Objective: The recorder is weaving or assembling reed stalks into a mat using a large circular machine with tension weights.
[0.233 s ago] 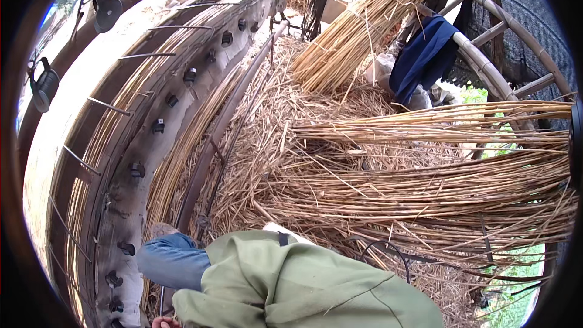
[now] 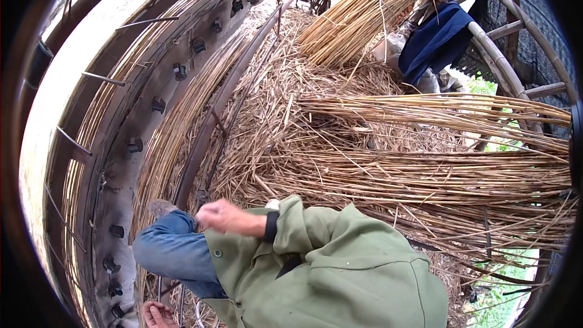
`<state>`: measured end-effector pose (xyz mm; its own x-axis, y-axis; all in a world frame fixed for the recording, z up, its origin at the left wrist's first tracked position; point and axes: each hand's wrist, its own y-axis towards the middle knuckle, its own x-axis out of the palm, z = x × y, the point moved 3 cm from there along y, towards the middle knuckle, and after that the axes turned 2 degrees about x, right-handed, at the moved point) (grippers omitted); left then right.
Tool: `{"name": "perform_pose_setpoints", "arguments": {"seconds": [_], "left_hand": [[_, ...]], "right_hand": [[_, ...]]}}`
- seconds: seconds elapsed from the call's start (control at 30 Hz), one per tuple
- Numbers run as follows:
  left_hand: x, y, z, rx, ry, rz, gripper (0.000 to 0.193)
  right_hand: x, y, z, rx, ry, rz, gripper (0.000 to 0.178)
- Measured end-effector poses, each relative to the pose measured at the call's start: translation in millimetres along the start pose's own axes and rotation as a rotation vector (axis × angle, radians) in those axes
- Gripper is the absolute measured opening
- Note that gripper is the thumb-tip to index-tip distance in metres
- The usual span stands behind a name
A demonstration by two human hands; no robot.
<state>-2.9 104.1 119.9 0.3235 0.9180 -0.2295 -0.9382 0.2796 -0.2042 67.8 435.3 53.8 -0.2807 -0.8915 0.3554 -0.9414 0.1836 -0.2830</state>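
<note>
Exposure: bright daylight, clipped at left.
A pale strip (image 2: 51, 109) glares white; shadows lie soft on the stalks (image 2: 413, 173); the raised hand (image 2: 226, 216) shows slight blur; fisheye distortion bends edges (the rim darkens to black).

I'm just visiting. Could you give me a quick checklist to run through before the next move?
1. Right hand fully in view: ok, near the jeans.
2. Right hand gripping something: cannot tell; it is curled and blurred.
3. Left hand fully in view: not ok; it sits at the lower edge.
4. Long stalks visible on the right: ok.
5. Ground free of loose straw: not ok.
6. Blue cloth away from both hands: ok.
</note>
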Motion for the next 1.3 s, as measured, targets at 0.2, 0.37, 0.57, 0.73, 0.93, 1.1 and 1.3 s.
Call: {"name": "perform_pose_setpoints", "arguments": {"seconds": [0.2, 0.37, 0.57, 0.73, 0.93, 1.1, 1.3], "left_hand": [[10.1, 21.5, 4.0, 0.125, 0.037, 0.089, 0.034], [0.5, 48.5, -25.0, -0.049, -0.160, 0.268, 0.040], [-31.0, 55.0, -61.5, -0.140, -0.240, 0.227, 0.027], [-124.5, 45.7, -85.5, 0.367, 0.376, -0.064, 0.043], [-173.2, 59.6, -125.9, 0.259, 0.172, 0.010, 0.046], [-95.1, 64.5, -71.3, -0.366, -0.466, 0.179, 0.025], [-127.0, 78.5, -95.4, -0.520, -0.389, 0.193, 0.034]], "right_hand": [[-284.0, -148.4, 149.6, 0.146, 0.521, 1.204, 0.003], [-363.9, -260.8, 205.6, 0.166, 0.792, 1.647, 0.019], [-369.0, -241.7, 208.9, 0.127, 0.921, 1.592, 0.038], [-406.3, -271.8, 199.5, -0.215, 1.086, 1.696, 0.070], [-432.5, -277.4, 215.1, -0.376, 1.153, 1.694, 0.052], [-438.6, -282.6, 205.3, -0.363, 1.084, 1.728, 0.038], [-451.1, -280.2, 152.9, -0.362, 0.749, 1.938, 0.011]]}}
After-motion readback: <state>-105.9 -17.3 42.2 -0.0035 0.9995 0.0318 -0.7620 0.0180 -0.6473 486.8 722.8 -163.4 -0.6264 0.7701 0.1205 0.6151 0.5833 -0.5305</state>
